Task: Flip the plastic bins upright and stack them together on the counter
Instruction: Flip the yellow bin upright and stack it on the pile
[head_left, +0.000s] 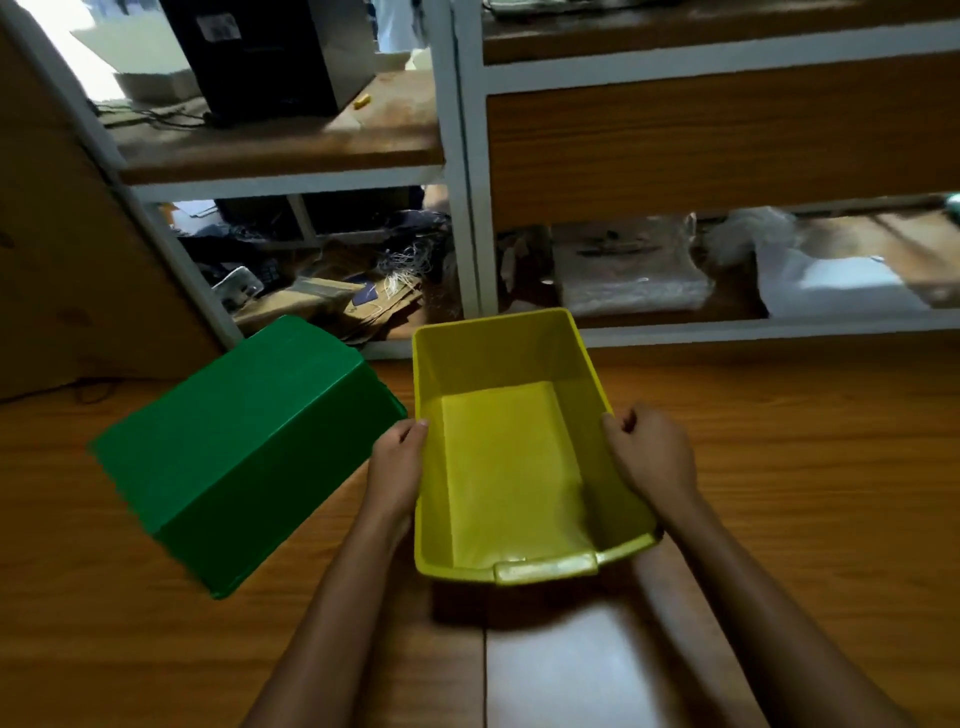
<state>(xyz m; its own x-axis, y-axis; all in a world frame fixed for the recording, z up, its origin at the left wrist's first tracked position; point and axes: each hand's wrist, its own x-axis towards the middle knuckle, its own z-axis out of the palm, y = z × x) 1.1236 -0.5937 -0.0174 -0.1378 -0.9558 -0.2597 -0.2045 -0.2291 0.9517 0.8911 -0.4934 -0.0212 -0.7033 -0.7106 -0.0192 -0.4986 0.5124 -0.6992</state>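
A yellow plastic bin (506, 457) stands upright in the middle of the wooden counter (805, 467), its open top facing me. My left hand (397, 465) grips its left wall, thumb at the rim. My right hand (652, 457) grips its right wall with fingers curled over the rim. A green plastic bin (239, 441) lies upside down to the left, bottom up, close beside my left hand and not touched by it.
Behind the counter stands a white-framed shelf unit (462, 208) with wooden boards, a black box (265, 57), cables, cardboard scraps and plastic bags (628, 275). A bright glare patch (582, 670) lies on the counter near me. A wooden panel (67, 249) leans at the left.
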